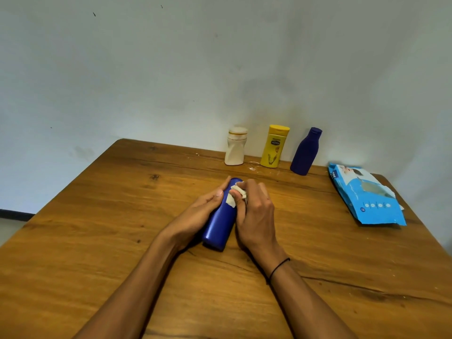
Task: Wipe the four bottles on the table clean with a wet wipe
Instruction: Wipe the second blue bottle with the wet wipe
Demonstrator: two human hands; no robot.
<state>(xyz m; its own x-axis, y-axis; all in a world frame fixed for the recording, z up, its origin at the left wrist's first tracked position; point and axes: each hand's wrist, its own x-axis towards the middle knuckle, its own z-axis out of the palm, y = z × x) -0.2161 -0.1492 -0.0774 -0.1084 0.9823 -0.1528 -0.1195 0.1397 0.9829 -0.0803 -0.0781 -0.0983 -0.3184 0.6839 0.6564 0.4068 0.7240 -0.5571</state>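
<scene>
Your left hand (208, 204) grips the blue bottle (221, 218) (lying lengthwise, cap away); right hand (254, 211) pinches the wipe (232, 199) on it.

Head view: even, soft, moderately bright light; no glare. Faint shadows on wall (220, 69) behind bottles (274, 148); short dark shadows under the hands on table (97, 216). Wide-angle bending at edges. Focus mostly sharp; slight softness at fingers, compression smear on wall.

Left hand (203, 206) grip cupping with fingers extended, right hand (254, 214) grip curled in a pinch, forearms converging
</scene>
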